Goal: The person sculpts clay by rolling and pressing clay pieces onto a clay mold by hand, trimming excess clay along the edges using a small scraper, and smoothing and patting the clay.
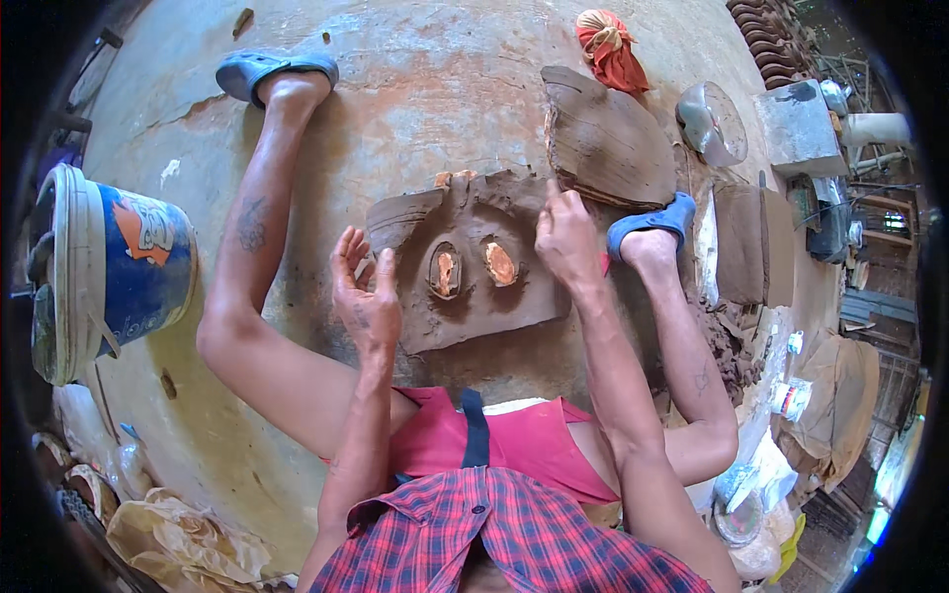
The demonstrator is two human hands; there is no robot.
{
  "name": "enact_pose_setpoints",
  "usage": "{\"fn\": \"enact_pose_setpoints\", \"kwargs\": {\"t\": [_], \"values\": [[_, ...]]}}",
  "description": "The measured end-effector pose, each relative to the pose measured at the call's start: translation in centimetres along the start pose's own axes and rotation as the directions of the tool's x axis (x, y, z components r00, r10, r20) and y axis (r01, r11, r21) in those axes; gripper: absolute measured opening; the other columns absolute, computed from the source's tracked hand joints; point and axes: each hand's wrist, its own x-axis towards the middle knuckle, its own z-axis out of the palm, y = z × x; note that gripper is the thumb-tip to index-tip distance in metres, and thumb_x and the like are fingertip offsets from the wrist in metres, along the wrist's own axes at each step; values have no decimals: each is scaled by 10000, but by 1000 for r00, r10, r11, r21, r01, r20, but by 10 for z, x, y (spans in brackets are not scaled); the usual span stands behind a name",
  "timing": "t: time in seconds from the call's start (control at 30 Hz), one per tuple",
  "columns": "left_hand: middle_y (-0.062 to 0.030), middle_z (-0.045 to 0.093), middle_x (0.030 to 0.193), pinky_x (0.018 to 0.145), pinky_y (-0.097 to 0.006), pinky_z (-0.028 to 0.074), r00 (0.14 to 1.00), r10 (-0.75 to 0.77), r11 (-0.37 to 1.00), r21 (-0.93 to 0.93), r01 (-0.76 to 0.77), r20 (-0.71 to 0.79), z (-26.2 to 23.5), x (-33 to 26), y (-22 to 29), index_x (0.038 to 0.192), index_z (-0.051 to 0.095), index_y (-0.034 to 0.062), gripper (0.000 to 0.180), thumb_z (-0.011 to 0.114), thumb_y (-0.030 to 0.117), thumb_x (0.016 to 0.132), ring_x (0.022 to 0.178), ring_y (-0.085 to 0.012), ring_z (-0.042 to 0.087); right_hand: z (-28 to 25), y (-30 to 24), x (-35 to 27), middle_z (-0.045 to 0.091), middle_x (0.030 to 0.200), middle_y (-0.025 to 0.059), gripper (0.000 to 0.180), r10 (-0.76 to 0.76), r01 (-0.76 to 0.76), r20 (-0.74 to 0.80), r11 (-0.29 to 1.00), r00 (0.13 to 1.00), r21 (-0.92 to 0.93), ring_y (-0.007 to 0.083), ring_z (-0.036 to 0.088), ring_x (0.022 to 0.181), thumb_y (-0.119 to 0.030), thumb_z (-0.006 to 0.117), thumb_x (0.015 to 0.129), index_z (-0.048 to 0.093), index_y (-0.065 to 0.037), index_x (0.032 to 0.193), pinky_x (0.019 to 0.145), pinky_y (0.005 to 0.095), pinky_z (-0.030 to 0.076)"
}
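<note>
A dark grey-brown slab of wet clay (474, 321) lies on the floor between my legs, its upper part shaped over something. Two oval openings in it show orange, fired-looking surfaces (501, 264). My left hand (368, 292) hovers at the slab's left side, fingers and thumb apart, holding nothing I can see. At the slab's upper right edge is my right hand (568, 237), its fingers closed; what they hold, if anything, is hidden. A thick stack of clay sheets (608, 138) lies just beyond it, close to my right foot.
Left of my leg stands a blue and white bucket (148, 257). Beyond the clay stack are a red cloth bundle (613, 49) and a metal bowl (712, 124). At right are a clay block (739, 244), clay scraps (727, 351) and a grey box (799, 127).
</note>
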Motion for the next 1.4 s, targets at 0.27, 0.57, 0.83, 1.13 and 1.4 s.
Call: {"fn": "enact_pose_setpoints", "kwargs": {"t": [0.27,0.57,0.83,1.13,1.4], "values": [[-148,591,1457,1035,-379,549,995,85,996,-33,-83,58,3,3,15,1495,504,41,555,701,58,976,1310,-252,592,12,-12,-10,588,1167,203,471,80,-80,8,996,997,43,417,684,1009,-225,789,911,677,1,1309,873,506,571],[-151,601,1444,1104,-363,485,980,78,996,-55,-69,181,13,-9,18,1473,509,13,514,649,-34,981,1288,-223,604,18,-19,-24,649,1207,157,327,-75,71,-229,997,971,-23,366,692,1021,-161,791,885,690,-47,1175,884,481,582],[-138,630,1401,1096,-368,493,953,67,996,-80,-45,295,23,-12,18,1449,541,19,469,635,-26,992,1253,-215,631,-12,0,-35,725,1082,134,271,74,-23,-393,991,917,131,361,703,993,-91,784,873,685,-61,1124,861,454,583],[-132,620,1412,994,-319,521,970,72,986,-164,-34,232,-1,8,-8,1521,465,29,482,595,46,1057,1200,-199,634,-235,171,-126,746,1062,245,351,474,-775,-714,613,516,-154,442,714,1005,-238,752,929,697,-22,1200,860,523,556],[-141,653,1384,1032,-329,523,908,194,974,-186,-132,370,39,17,47,1463,542,19,429,607,19,1039,1205,-208,657,-229,205,-184,735,1126,235,373,373,-714,-719,657,587,-242,402,689,1088,-279,742,952,712,-32,1229,957,481,533]]}}
